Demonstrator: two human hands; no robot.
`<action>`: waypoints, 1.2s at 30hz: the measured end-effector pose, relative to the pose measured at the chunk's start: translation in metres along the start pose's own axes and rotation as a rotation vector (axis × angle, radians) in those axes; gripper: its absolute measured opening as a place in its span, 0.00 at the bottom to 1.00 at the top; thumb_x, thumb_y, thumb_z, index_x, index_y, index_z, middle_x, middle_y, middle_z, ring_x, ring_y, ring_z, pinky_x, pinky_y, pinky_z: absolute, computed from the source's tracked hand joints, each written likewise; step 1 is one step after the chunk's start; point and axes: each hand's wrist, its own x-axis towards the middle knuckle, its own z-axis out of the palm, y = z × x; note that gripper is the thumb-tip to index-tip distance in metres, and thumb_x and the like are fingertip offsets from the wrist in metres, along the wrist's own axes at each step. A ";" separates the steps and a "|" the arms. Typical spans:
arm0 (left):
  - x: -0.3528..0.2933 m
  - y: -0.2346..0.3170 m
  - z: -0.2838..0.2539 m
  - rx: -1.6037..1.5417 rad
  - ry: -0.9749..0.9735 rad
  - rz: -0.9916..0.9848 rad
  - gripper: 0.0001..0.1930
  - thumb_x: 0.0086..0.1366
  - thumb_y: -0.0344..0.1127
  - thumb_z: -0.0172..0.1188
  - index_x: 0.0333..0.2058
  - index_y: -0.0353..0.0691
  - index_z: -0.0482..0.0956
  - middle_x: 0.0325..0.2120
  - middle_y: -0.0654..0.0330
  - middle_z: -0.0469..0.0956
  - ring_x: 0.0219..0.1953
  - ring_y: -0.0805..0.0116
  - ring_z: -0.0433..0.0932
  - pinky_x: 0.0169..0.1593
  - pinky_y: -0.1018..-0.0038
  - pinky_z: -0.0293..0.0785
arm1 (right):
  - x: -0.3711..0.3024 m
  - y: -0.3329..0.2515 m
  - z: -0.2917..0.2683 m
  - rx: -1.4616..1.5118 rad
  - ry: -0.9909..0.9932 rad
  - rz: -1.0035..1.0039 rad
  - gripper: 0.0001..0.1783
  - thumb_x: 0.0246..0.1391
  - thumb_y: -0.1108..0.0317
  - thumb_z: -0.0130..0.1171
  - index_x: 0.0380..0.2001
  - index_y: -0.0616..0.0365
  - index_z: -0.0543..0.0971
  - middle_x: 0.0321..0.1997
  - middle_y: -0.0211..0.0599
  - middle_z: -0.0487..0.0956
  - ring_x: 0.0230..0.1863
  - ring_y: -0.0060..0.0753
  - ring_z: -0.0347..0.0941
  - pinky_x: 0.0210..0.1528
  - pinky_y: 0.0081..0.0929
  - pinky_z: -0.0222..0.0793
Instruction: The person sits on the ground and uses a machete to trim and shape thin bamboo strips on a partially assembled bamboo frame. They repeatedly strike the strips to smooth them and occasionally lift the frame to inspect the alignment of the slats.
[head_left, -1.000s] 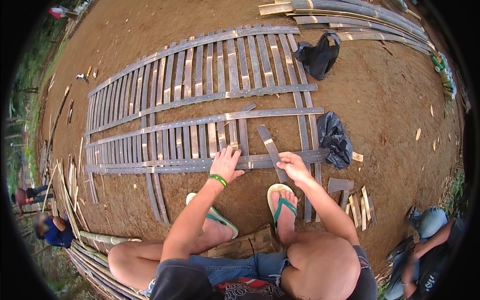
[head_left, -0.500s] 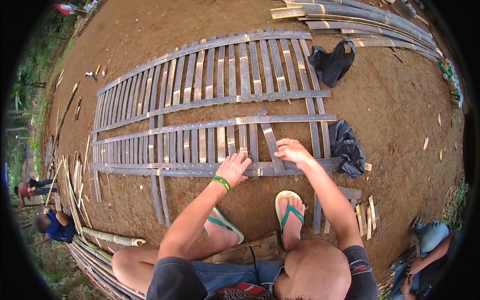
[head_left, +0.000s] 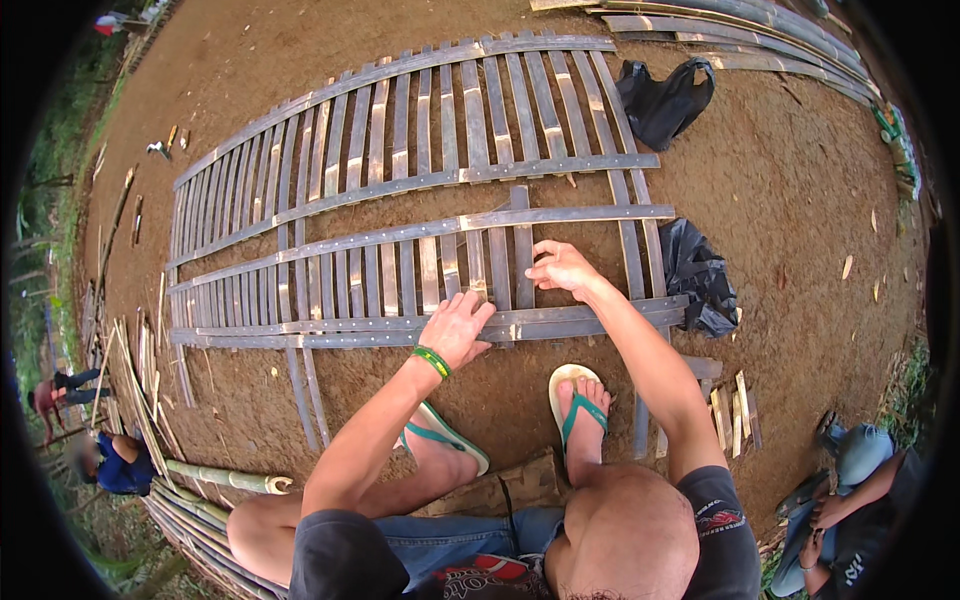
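Note:
A long panel of dark bamboo slats nailed across rails lies on the ground before me. My left hand [head_left: 456, 328] is closed over the near bamboo rail [head_left: 380, 332], fingers at its far edge and thumb at its near edge. At the right end of the near section, a loose-looking bamboo slat [head_left: 523, 245] stands square to the rails, its far end sticking out past the inner rail [head_left: 590, 214]. My right hand [head_left: 562, 270] has its fingertips at this slat's right edge, thumb and forefinger pinching there. The slat's near end meets the doubled near rail [head_left: 560, 322].
Black plastic bags [head_left: 660, 108] lie at the panel's right, one by the near rail [head_left: 698, 280]. Bamboo strips [head_left: 740, 70] are stacked at the far right, offcuts [head_left: 738, 408] nearer. Poles [head_left: 225, 475] lie at left. People sit at the left [head_left: 122, 462] and lower right [head_left: 840, 510].
The slat has swung from a slant to square with the rails. My right hand has moved from its near end up and left along it. My left hand stays on the rail.

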 end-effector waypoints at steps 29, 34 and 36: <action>0.002 -0.001 0.035 0.003 0.066 -0.126 0.33 0.48 0.44 0.80 0.52 0.44 0.76 0.47 0.55 0.72 0.54 0.51 0.73 0.58 0.54 0.71 | -0.021 -0.054 0.029 -0.889 0.480 -0.575 0.07 0.55 0.66 0.68 0.34 0.57 0.88 0.37 0.48 0.87 0.44 0.55 0.84 0.51 0.46 0.79; 0.014 -0.005 0.030 -0.034 0.047 -0.043 0.33 0.48 0.45 0.79 0.51 0.43 0.76 0.46 0.55 0.72 0.54 0.51 0.73 0.57 0.56 0.71 | 0.045 -0.076 -0.013 -1.094 0.364 -1.034 0.08 0.54 0.77 0.62 0.36 0.59 0.88 0.43 0.46 0.87 0.49 0.53 0.83 0.56 0.47 0.78; 0.015 -0.006 0.026 -0.039 0.042 -0.028 0.33 0.48 0.45 0.79 0.51 0.43 0.76 0.46 0.54 0.72 0.53 0.51 0.74 0.57 0.57 0.72 | 0.065 -0.084 -0.020 -1.149 0.263 -0.911 0.10 0.54 0.77 0.61 0.36 0.59 0.88 0.43 0.45 0.87 0.49 0.53 0.83 0.55 0.46 0.79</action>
